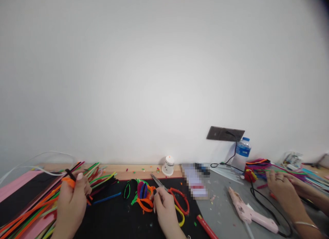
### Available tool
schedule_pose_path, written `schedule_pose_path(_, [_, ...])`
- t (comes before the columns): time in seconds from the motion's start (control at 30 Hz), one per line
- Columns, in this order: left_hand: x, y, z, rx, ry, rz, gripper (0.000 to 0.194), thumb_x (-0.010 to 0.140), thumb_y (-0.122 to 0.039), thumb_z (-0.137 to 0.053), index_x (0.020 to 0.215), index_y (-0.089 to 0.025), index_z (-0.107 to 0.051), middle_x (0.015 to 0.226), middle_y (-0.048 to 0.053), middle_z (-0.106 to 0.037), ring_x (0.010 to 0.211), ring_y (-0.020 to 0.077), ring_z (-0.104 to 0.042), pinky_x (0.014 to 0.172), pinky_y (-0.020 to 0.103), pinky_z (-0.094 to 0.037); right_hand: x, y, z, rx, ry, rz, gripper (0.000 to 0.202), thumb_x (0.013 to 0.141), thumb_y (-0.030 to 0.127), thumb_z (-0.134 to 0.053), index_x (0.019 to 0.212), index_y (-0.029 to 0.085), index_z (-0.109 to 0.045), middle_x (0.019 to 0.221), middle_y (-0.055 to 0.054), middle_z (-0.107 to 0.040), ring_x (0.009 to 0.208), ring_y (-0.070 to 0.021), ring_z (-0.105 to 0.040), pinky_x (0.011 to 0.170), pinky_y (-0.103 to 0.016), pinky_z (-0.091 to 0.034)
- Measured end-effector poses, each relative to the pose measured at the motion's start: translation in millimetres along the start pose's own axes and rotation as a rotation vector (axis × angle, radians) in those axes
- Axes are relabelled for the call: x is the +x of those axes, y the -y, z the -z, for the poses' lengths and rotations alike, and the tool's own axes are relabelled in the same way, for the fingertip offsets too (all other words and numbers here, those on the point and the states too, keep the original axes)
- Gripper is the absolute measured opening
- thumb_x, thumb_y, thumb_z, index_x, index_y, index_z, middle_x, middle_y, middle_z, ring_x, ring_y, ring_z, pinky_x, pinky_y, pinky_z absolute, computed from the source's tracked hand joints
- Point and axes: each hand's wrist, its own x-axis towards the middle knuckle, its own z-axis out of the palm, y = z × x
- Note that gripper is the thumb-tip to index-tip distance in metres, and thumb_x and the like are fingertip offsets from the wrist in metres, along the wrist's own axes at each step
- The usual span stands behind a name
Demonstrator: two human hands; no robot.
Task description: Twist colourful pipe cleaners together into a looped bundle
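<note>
Over the bundle of coloured pipe cleaners [43, 211], my left hand [73, 201] is closed with thumb and fingers together. An orange pipe cleaner piece [69, 181] with a black end sticks up from its grip. My right hand [166, 206] pinches beside a cluster of bent pipe cleaners [142, 192] in purple, orange, green and blue. A small dark bit shows at its fingertips, too small to name. Scissors with red handles [181, 198] lie just beyond and right of this hand. A blue pipe cleaner [106, 198] rests on the black mat [115, 222] between both hands.
A white paper cup [168, 166] stands upside down by the wall. Rightward lie a pixelated sheet [195, 182], a red marker-like stick [207, 227] and a pink glue gun [253, 215] with its cord. Beyond are a water bottle [241, 155] and another person's hands [282, 186].
</note>
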Motion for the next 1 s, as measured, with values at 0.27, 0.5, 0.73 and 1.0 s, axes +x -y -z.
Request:
schedule_pose_path(0.27, [17.3, 18.0, 1.8, -0.532, 0.104, 0.424, 0.02, 0.083, -0.013, -0.045, 0.069, -0.016, -0.058, 0.063, -0.003, -0.052, 0.054, 0.0077, -0.051, 0.054, 0.02, -0.052, 1.3, 0.2, 1.4, -0.033, 0.017, -0.015, 0.025, 0.084, 0.024, -0.037, 0.063, 0.017, -0.048, 0.046, 0.006, -0.038, 0.045, -0.0102, -0.037, 0.045, -0.02, -0.025])
schedule_pose_path(0.5, [-26.9, 19.9, -28.4, -0.523, 0.298, 0.708, 0.02, 0.086, -0.018, -0.042, 0.086, -0.02, -0.062, 0.096, 0.005, -0.067, 0.101, 0.0185, -0.058, 0.088, 0.037, -0.047, -12.6, 23.4, -1.5, -0.102, 0.112, 0.156, 0.012, 0.079, 0.018, -0.044, 0.073, 0.018, -0.054, 0.052, 0.004, -0.042, 0.048, -0.0104, -0.039, 0.047, -0.02, -0.028])
schedule_pose_path(0.73, [-82.7, 13.4, -55.0, -0.434, 0.597, 0.871, 0.032, 0.07, -0.03, -0.067, 0.099, -0.017, -0.064, 0.104, 0.01, -0.068, 0.117, 0.0253, -0.045, 0.107, 0.039, -0.021, -21.1, 28.9, -20.5, -0.003, 0.297, 0.058, 0.014, 0.064, 0.005, -0.048, 0.069, 0.016, -0.054, 0.047, 0.008, -0.037, 0.039, -0.0062, -0.032, 0.04, -0.016, -0.024])
schedule_pose_path(1.0, [-68.9, 22.4, -45.6, -0.469, 0.48, 0.839, 0.025, 0.078, -0.026, -0.058, 0.101, -0.016, -0.061, 0.099, 0.009, -0.068, 0.1, 0.0221, -0.058, 0.088, 0.035, -0.045, -19.1, 21.5, -22.1, 0.208, 0.293, -0.093, 0.01, 0.07, 0.009, -0.042, 0.067, 0.017, -0.046, 0.043, 0.009, -0.038, 0.038, -0.0072, -0.037, 0.04, -0.017, -0.027])
